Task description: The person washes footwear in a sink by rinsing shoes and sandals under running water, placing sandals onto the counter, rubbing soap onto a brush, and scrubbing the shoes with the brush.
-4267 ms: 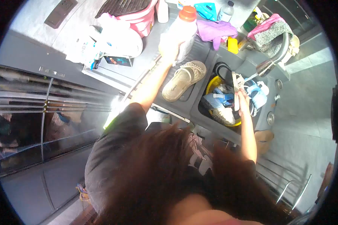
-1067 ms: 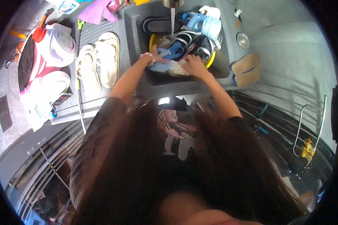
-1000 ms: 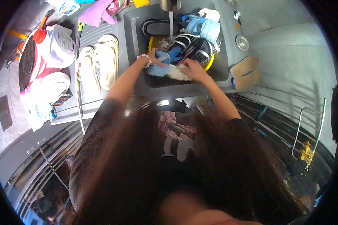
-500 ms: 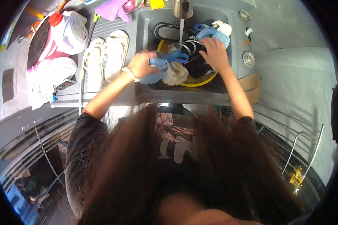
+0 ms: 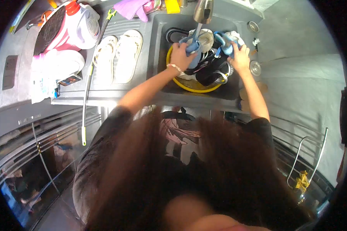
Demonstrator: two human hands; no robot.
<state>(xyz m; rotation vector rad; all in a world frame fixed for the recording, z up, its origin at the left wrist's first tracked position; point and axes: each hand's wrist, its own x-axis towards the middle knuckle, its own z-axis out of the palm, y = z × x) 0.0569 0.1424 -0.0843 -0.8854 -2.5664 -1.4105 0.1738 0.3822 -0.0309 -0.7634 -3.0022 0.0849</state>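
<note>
- Blue sandals point(image 5: 196, 47), 2 that I can count, are in the sink point(image 5: 155, 42) in the head view: 1 near the middle of its far half, 1 near its far right corner.
- The left hand point(image 5: 180, 57), 1 bracelet point(image 5: 176, 69) at its wrist, holds 1 blue sandal, fingers bent around it.
- The right hand point(image 5: 241, 58), fingers spread, touches the other blue sandal; I cannot tell whether it grips.
- 1 tap point(image 5: 204, 11) hangs over the sink's far edge, and 1 stream of water point(image 5: 198, 30) falls at the left hand's sandal.
- 1 yellow basin point(image 5: 196, 91) sits in the sink, its rim showing toward the near edge; black footwear point(image 5: 209, 74) lies heaped in it, too tangled to count.
- 1 pale shoe point(image 5: 206, 40) lies between the 2 blue sandals.
- 2 round metal fittings point(image 5: 255, 68) are set along the worktop's right edge.
- 2 pale sandals point(image 5: 129, 57) lie side by side on the worktop point(image 5: 144, 77), left of the sink's left edge.
- 1 pole point(image 5: 89, 82) runs just left of them, across the worktop's near edge.
- Toward the worktop's far left corner are 1 jug point(image 5: 85, 29) with 1 red cap point(image 5: 72, 7) and 1 pink tub point(image 5: 63, 43).
- Along the worktop's far edge lie 1 purple glove point(image 5: 131, 8) and 1 yellow item point(image 5: 172, 6).
</note>
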